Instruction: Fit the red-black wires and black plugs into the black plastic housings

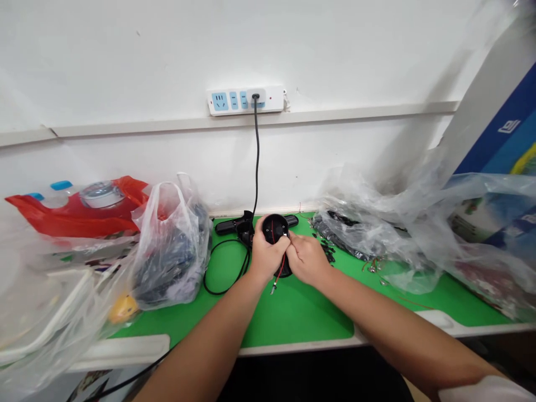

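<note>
A round black plastic housing (pixel 273 222), open at the top, is held above the green mat (pixel 299 318). My left hand (pixel 268 254) wraps around its left side, the thumb reaching across the near rim. On the right, my right hand (pixel 307 257) is closed with its fingertips pinched at the near right edge of the housing. A red wire (pixel 280 269) with a small metal tip hangs down between the hands. Inside the housing, part of the red wire shows. Just behind lie black plastic parts (pixel 230 225). My fingers hide the exact contact points.
A clear bag of dark items (pixel 171 251) and a red bag (pixel 75 212) stand on the left. Plastic sheeting (pixel 402 234) and small black pieces (pixel 329 250) lie right. A power strip (pixel 247 100) on the wall feeds a black cable (pixel 257 162) down behind my hands.
</note>
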A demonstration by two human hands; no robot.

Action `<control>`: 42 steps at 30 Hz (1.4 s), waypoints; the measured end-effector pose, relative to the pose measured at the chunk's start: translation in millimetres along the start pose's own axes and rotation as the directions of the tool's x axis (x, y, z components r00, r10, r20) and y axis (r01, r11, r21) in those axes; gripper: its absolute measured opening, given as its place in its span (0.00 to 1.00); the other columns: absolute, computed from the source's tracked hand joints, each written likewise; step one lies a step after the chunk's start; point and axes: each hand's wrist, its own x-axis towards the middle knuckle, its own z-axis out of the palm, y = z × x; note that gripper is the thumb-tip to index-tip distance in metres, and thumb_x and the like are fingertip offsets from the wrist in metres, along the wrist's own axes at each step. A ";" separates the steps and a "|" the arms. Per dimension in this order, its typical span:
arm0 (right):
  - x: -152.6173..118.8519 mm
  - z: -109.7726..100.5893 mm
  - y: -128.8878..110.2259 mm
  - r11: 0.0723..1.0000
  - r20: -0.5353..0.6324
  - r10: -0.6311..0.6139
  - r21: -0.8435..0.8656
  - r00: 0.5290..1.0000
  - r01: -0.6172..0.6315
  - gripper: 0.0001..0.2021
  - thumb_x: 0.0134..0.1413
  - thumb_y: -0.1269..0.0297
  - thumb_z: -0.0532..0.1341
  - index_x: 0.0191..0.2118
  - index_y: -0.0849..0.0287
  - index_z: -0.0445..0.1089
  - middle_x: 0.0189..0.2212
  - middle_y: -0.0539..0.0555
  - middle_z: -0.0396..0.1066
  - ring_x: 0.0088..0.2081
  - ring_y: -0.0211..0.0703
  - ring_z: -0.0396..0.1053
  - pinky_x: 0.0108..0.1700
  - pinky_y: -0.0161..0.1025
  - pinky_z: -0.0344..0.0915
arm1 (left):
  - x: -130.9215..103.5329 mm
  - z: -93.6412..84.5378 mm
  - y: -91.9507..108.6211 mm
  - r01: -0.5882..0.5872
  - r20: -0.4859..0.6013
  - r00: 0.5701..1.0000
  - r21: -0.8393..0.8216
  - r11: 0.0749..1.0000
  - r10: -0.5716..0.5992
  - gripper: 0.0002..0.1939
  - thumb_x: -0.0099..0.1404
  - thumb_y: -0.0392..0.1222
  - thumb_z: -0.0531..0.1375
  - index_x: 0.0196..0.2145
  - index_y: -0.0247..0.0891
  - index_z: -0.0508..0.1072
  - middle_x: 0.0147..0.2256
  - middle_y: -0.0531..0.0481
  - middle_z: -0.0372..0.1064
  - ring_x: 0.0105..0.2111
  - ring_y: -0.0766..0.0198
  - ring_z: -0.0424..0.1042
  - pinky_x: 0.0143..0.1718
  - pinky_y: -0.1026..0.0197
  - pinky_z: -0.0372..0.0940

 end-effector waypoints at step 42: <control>13.5 -28.9 15.5 0.725 -0.067 0.244 0.675 0.967 -0.137 0.14 0.53 0.60 0.57 0.43 0.60 0.71 0.29 0.54 0.71 0.26 0.38 0.66 0.30 0.38 0.65 | -0.5 -8.8 18.1 0.438 0.320 0.882 -0.291 0.850 -0.345 0.24 0.49 0.40 0.61 0.44 0.42 0.59 0.32 0.52 0.65 0.27 0.64 0.69 0.24 0.62 0.67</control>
